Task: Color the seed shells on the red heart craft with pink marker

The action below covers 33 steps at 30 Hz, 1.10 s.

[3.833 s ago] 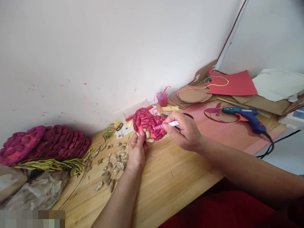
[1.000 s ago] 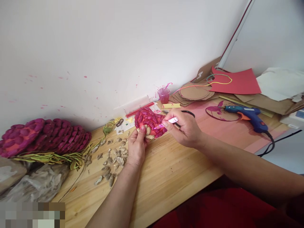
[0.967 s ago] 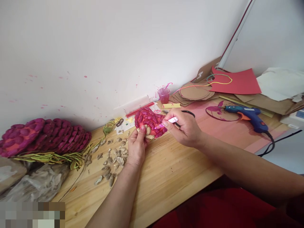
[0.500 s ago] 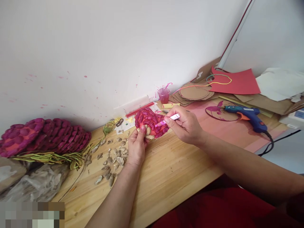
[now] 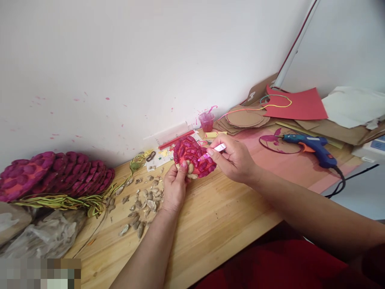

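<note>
My left hand point(image 5: 176, 186) grips the lower left edge of a red disc point(image 5: 195, 154) covered in peanut shells, its thumb on top. Most of the shells are coated in glossy magenta paint; a few by my thumb are still bare tan. In my right hand point(image 5: 233, 158) is a white-handled paintbrush point(image 5: 220, 147), held in a pinch. Its pink-wet tip meets the shells on the right part of the disc. Loose peanut shells point(image 5: 147, 204) lie scattered on the wooden table point(image 5: 216, 220) left of my left hand.
Finished-looking magenta discs point(image 5: 57, 174) stand in a row at the left, over yellow-green cords point(image 5: 66, 200) and a plastic bag point(image 5: 57, 233). A cup of pink paint point(image 5: 206, 121) stands by the wall. Cardboard ovals point(image 5: 245, 117), red paper point(image 5: 296, 103) and a blue glue gun point(image 5: 319, 148) lie right.
The disc has shifted slightly right and tilted a little in my left hand. My right hand stays nearly in place, with the brush tip still at the shells.
</note>
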Available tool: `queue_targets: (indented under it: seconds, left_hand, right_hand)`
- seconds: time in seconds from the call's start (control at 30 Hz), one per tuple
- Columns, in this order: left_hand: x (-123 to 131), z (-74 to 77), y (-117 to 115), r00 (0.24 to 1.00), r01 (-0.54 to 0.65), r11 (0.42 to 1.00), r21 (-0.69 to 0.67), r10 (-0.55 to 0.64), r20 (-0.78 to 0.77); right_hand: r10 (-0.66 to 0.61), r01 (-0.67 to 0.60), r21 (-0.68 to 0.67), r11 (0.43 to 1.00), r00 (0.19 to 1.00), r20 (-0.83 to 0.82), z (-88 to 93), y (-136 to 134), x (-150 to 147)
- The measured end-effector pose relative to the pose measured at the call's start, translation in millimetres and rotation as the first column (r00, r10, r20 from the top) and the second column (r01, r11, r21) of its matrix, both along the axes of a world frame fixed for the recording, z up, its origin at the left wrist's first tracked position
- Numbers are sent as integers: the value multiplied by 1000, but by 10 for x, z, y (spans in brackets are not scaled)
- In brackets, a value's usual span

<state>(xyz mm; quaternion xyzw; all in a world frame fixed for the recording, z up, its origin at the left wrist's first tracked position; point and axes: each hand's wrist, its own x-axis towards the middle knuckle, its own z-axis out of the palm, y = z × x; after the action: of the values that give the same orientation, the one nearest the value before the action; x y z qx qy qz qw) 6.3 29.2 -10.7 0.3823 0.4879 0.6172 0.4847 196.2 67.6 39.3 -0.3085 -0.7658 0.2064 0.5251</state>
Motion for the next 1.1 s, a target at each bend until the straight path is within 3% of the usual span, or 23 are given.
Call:
queue_targets:
  seconds: [0.33, 0.6, 0.9, 1.1]
  left_hand:
    - [-37, -84, -17, 995, 31, 999, -18, -32, -97]
    - [-26, -35, -31, 977, 31, 998, 48, -20, -214]
    - [-18, 9, -21, 992, 38, 998, 47, -32, -122]
    - [-1, 39, -40, 993, 34, 998, 56, -27, -117]
  right_hand:
    - [-49, 50, 46, 998, 999, -17, -3, 1, 3]
    - [-58, 58, 103, 993, 998, -11, 9, -2, 9]
    - [-128, 141, 147, 979, 987, -96, 80, -86, 51]
    - [-83, 108, 187, 976, 987, -139, 85, -100, 60]
